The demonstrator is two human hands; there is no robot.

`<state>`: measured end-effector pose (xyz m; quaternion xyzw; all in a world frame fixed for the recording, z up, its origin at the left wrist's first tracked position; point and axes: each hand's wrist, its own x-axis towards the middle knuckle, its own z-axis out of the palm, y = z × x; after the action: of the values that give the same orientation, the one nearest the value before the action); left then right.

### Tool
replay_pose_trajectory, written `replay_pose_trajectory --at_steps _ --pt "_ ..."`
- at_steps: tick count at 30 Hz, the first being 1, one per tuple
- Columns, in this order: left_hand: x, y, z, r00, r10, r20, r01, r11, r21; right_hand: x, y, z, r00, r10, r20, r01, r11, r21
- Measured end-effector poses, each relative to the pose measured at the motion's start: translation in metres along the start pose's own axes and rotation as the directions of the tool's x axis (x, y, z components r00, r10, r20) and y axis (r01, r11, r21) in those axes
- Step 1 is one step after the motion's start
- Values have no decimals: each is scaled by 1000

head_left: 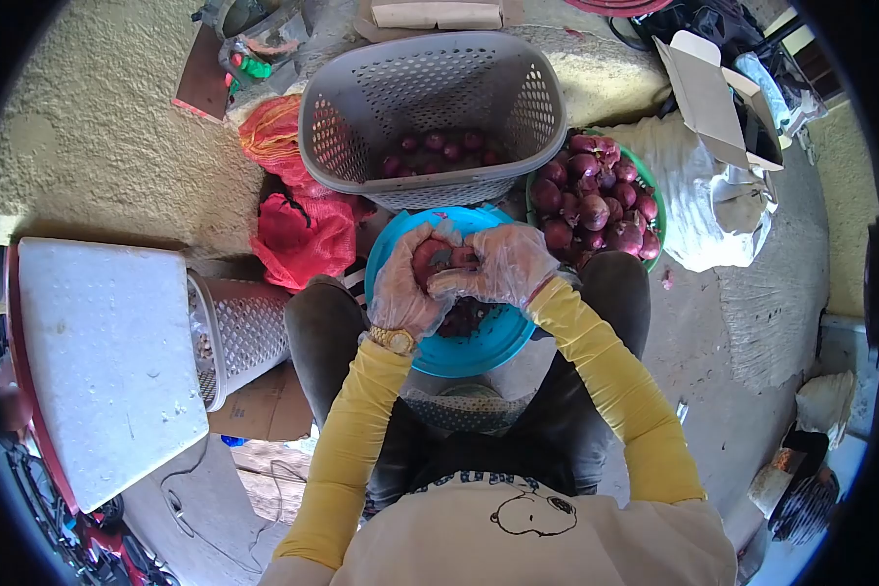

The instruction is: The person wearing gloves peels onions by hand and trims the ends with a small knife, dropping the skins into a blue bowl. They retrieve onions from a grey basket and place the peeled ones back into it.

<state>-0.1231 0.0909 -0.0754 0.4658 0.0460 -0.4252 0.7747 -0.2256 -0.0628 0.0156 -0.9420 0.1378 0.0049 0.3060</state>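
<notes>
Over a blue basin (pixel 386 249) between my knees, both my hands, in clear plastic gloves, meet at a red onion (pixel 426 260). My left hand (pixel 402 283) is wrapped round it from the left side. From the right, my right hand (pixel 506 262) is closed with its fingers right at the onion; a small dark grey flat piece shows against the skin there, and I cannot tell what these fingers grip. Dark onion skins (pixel 467 317) lie in the basin below my hands.
A grey perforated basket (pixel 435 186) with several onions stands behind the basin. Right of it, a green basket (pixel 662 220) is heaped with red onions. Red mesh sacks (pixel 308 234) lie at left, near a white foam box (pixel 107 361) and a white basket (pixel 249 327). A white sack (pixel 689 215) stands at right.
</notes>
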Motion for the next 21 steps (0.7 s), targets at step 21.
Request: replay_pose_trajectory --at_steps 21 --pt "-33 25 14 867 318 384 -490 686 538 2 -2 -26 984 -96 153 103 994 -33"
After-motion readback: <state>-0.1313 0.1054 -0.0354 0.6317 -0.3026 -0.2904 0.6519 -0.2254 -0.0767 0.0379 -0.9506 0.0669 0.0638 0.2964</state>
